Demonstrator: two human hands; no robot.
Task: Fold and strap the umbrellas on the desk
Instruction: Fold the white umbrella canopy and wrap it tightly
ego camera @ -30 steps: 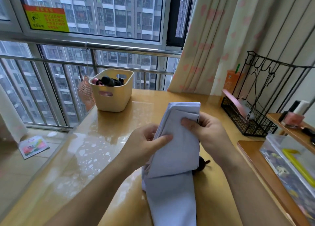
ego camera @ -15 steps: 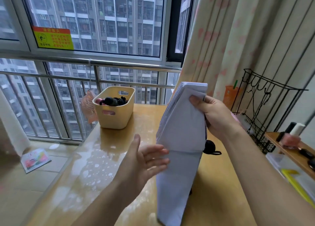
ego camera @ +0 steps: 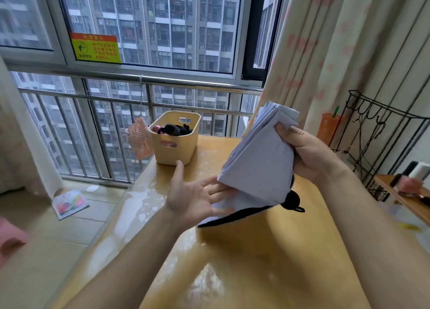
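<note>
Pale lavender pleated fabric umbrella (ego camera: 258,162): my right hand (ego camera: 309,155) grips it; left hand (ego camera: 195,198) open beneath. Pleats may unfurl if the grip loosens.

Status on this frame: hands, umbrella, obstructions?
Right hand grips umbrella at upper folds. Left hand flat, palm up, fingers against lower folds. No strap seen fastened. Yellow basket behind, apart.

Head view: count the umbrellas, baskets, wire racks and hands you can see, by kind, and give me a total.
umbrella: 1
basket: 1
wire rack: 1
hands: 2 (left hand, right hand)
Total: 5
</note>
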